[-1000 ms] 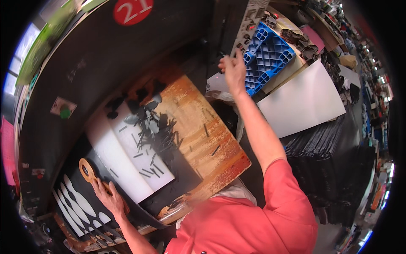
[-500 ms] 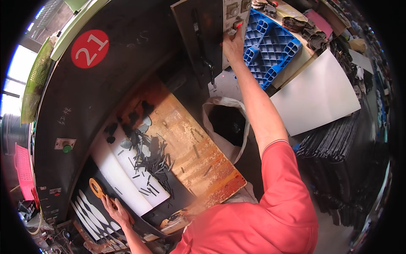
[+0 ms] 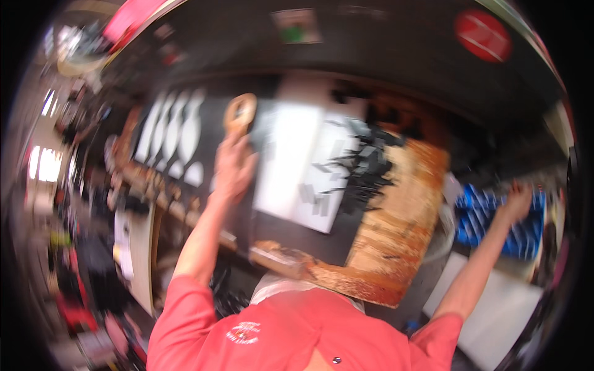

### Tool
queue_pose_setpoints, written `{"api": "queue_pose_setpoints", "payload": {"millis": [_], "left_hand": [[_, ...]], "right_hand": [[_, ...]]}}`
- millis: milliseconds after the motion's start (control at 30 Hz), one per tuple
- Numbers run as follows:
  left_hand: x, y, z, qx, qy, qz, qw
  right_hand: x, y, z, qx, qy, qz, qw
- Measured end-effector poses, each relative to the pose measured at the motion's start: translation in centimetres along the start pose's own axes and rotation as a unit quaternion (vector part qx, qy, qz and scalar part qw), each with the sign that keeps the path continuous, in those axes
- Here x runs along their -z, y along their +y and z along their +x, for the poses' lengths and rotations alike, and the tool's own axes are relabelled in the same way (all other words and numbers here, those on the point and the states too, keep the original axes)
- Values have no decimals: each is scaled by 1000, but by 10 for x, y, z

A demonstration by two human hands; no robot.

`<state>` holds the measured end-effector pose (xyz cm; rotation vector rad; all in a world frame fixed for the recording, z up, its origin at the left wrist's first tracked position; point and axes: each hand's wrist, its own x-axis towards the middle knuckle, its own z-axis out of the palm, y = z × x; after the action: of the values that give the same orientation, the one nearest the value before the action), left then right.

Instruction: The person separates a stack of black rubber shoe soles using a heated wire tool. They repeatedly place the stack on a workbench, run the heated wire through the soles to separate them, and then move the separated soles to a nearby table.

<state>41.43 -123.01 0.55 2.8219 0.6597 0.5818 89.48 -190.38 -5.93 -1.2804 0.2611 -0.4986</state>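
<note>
My left hand (image 3: 234,167) lies over an orange ring-ended tool (image 3: 241,111) on the black work surface, its fingers wrapped over the tool's lower part. Blur softens the fingertips. Left of it, several white pointed oval shapes (image 3: 173,123) show on the black surface. A white sheet (image 3: 291,154) lies just to its right, with dark strips and scraps (image 3: 370,161) heaped at its right side. Far to the right, my right hand (image 3: 518,203) is above a blue plastic pallet (image 3: 476,222). Motion smears its fingers, and I cannot make out anything in them.
A worn wooden board (image 3: 396,229) lies right of the scraps. The dark machine front (image 3: 383,49) spans the far side, with a green button (image 3: 297,32) and a red round sign (image 3: 482,36). A large white sheet (image 3: 489,309) lies below the pallet.
The whole view has swung round and blurred. My right hand is no longer at the control panel's lit button and appears over the blue pallet. My left hand stays at the orange tool.
</note>
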Motion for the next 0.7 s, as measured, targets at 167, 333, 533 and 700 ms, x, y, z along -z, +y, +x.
{"api": "queue_pose_setpoints", "payload": {"millis": [167,333,533,700], "left_hand": [[60,-98,-42,-17,60,-44,997],[112,-184,-101,10,89,-102,991],[198,-331,-224,-66,238,-339,908],[308,-505,-465,45,209,-398,892]], "right_hand": [[-170,-105,-380,-168,-251,101,948],[-254,-217,-772,-229,-634,192,713],[-241,-383,-1174,-367,-695,355,506],[-282,-421,-1409,-431,-755,246,429]]}}
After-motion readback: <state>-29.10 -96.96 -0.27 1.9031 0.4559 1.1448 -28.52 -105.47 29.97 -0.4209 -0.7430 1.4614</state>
